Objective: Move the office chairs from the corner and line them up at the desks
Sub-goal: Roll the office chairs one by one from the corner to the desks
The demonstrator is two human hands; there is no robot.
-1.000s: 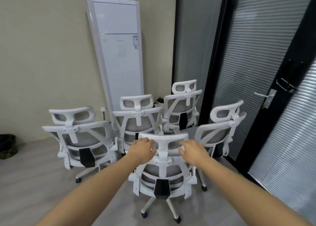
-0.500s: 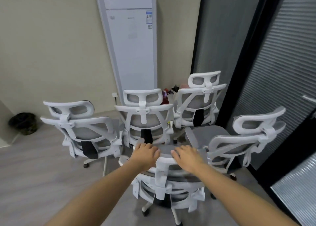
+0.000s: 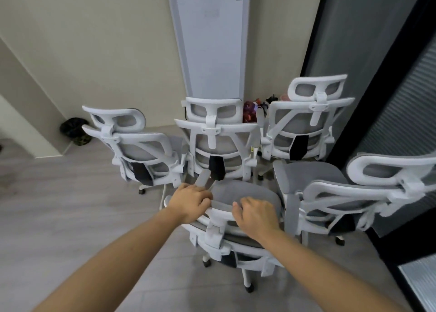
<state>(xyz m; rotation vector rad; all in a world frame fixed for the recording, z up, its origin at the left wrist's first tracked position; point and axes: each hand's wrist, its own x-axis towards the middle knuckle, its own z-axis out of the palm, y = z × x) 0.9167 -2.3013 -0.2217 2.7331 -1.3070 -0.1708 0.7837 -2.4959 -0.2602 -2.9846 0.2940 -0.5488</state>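
Five white plastic office chairs with grey mesh backs stand bunched in the corner of the room. The nearest white and grey chair point(image 3: 236, 219) is right under the person's arms. Its back is turned to the person and its grey seat points away, toward the other chairs. Its headrest runs from side to side, left to right.

The left hand point(image 3: 190, 202) grips the left end of that headrest, with the fingers curled over the top edge. The right hand point(image 3: 256, 215) grips the right end the same way, fingers bent over the rim.

Three more chairs stand in a row behind it, all with their backs to the person: a left white chair point(image 3: 139, 146), a middle white chair point(image 3: 217, 141) and a right white chair point(image 3: 306, 125). The near chair's grey armrest sits just beside the middle chair's black back piece. A fifth white chair point(image 3: 354, 193) stands close on the right side, turned sideways, with its seat pointing left.

A tall white air conditioner point(image 3: 212, 40) stands upright against the beige wall behind the middle chair. A dark round bin point(image 3: 74, 130) sits on the grey floor point(image 3: 59, 217) at the left, near the wall. A dark glass wall with blinds point(image 3: 389, 75) runs along the right.
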